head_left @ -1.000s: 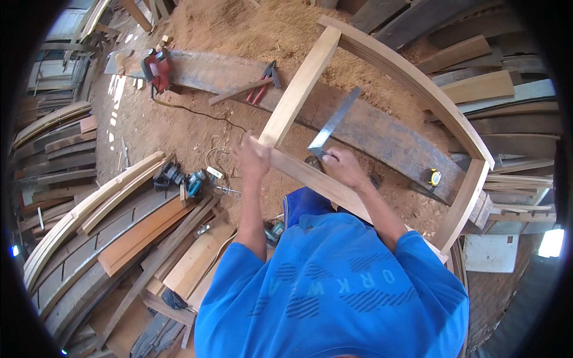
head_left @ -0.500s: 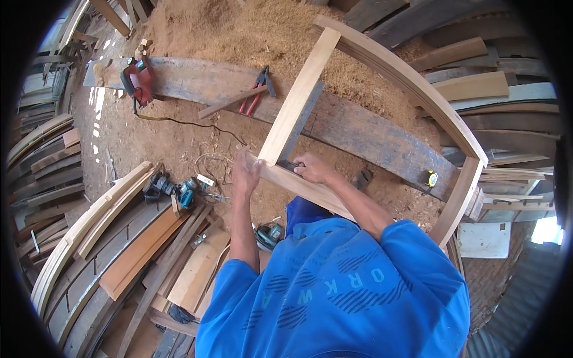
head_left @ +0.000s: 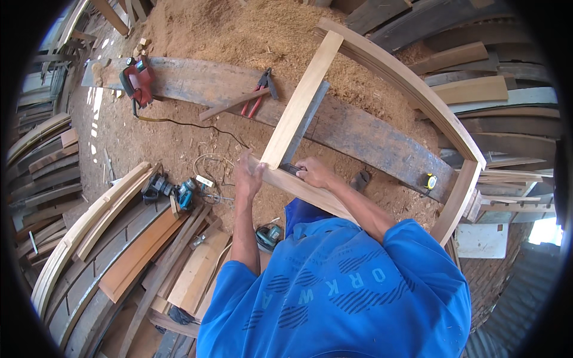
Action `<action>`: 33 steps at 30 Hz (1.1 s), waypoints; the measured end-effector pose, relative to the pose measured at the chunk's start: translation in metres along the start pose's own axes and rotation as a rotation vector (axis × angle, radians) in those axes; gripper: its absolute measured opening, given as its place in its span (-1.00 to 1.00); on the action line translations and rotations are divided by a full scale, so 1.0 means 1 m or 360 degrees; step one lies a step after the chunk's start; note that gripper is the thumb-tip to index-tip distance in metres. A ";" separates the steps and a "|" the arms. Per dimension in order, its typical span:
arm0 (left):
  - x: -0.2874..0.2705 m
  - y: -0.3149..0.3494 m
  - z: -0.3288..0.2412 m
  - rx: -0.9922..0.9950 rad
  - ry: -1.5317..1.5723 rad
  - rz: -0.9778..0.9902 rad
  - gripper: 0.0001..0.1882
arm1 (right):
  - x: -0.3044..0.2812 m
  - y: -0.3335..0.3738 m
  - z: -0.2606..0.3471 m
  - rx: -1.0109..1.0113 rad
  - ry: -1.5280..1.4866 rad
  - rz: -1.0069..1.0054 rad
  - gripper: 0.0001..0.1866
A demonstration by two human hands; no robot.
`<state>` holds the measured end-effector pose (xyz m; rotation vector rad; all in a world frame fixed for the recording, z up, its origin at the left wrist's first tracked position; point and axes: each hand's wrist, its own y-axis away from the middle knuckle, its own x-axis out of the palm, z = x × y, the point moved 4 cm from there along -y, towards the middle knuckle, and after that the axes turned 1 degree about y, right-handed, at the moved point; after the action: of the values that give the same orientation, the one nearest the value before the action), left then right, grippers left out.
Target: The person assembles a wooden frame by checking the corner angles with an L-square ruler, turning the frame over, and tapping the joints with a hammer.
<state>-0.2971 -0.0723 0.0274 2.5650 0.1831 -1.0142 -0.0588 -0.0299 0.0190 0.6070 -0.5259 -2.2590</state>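
A large wooden frame [head_left: 412,83] lies tilted in front of me, with a pale end board [head_left: 304,98] on its left side and a near rail [head_left: 316,191] close to my body. My left hand [head_left: 248,173] grips the near left corner, its fingers on the rail where the end board meets it. Inside that corner is what looks like a try square [head_left: 305,119], its long grey blade running alongside the end board. My right hand [head_left: 313,172] is closed on the square's dark stock, against the inner face of the near rail.
Beneath the frame runs a long worn plank [head_left: 370,143], bearing a red power tool [head_left: 139,80], red-handled pliers [head_left: 259,92] and a yellow tape measure [head_left: 428,181]. A teal power tool [head_left: 186,194] lies left of me among stacked boards [head_left: 140,256]. Sawdust [head_left: 227,30] covers the far ground.
The frame's left end has shifted very slightly to the right. Both hands keep their grip at the corner, and the right fingers have moved slightly.
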 end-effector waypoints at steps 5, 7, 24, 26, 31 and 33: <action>-0.002 0.002 -0.006 0.0026 -0.0044 -0.0083 -0.45 | 0.003 -0.007 -0.011 0.0017 0.0143 0.0087 -0.74; -0.003 0.002 -0.008 -0.0015 -0.0025 -0.0062 -0.47 | 0.002 -0.005 -0.007 0.0018 0.0078 0.0087 -0.74; -0.001 -0.013 -0.012 0.0059 -0.0284 0.0179 -0.59 | 0.006 -0.011 -0.016 -0.0036 0.0058 0.0081 -0.73; -0.002 -0.013 -0.015 0.0060 -0.0263 0.0194 -0.59 | 0.003 -0.009 -0.012 -0.0046 0.0090 0.0085 -0.72; -0.003 -0.012 -0.012 0.0144 -0.0332 0.0187 -0.62 | 0.004 -0.010 -0.012 -0.0079 0.0078 0.0079 -0.73; -0.004 -0.006 -0.004 0.0160 -0.0351 0.0170 -0.63 | 0.009 -0.007 -0.014 -0.0094 0.0091 0.0084 -0.74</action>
<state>-0.2990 -0.0649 0.0304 2.4957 -0.0646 -1.2833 -0.0602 -0.0341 0.0013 0.6189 -0.4408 -2.1928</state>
